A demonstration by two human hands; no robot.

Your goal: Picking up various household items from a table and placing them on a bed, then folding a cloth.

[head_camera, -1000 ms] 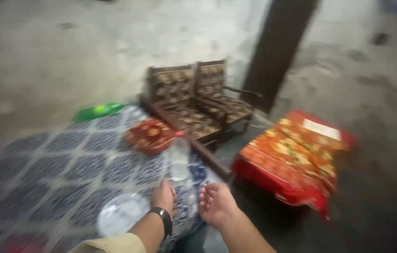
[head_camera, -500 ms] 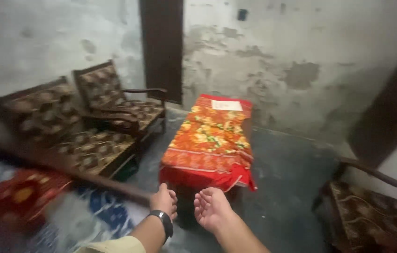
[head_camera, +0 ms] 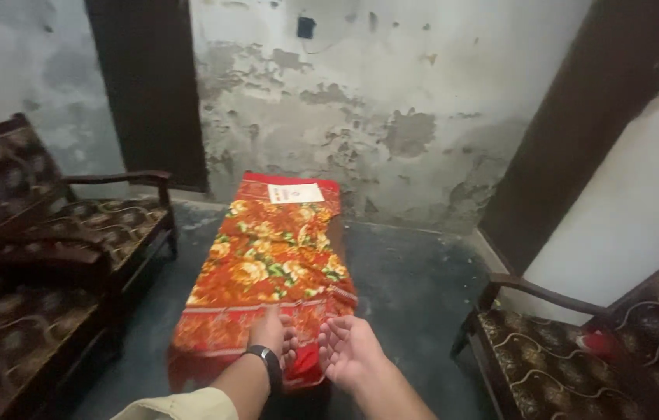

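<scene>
View from a head-worn camera, looking down and forward into a small room with patchy, peeling grey plaster walls (head_camera: 392,101) and a dark grey floor (head_camera: 415,280).

At the centre stands a low, long bench covered by a red and orange cloth printed with yellow flowers and green leaves (head_camera: 271,264). The cloth hangs over the near end of the bench. A small white rectangular paper (head_camera: 296,193) lies flat on the cloth at the far end, close to the wall.

Both bare hands reach out at the bottom of the frame, over the near edge of the cloth. The left hand (head_camera: 271,333), with a black band on its wrist (head_camera: 265,358) and a beige sleeve behind it, is back-up with fingers curled downward, at or just above the hanging cloth; whether it touches or grips the fabric cannot be told. The right hand (head_camera: 349,351) is just beside it, palm turned inward, fingers spread apart and loosely bent, its grip holding nothing.

To the left sit dark wooden armchairs with brown patterned cushions (head_camera: 42,233). To the right is another wooden chair with a brown swirl-patterned seat (head_camera: 578,358). A dark doorway (head_camera: 150,85) opens in the far wall.
</scene>
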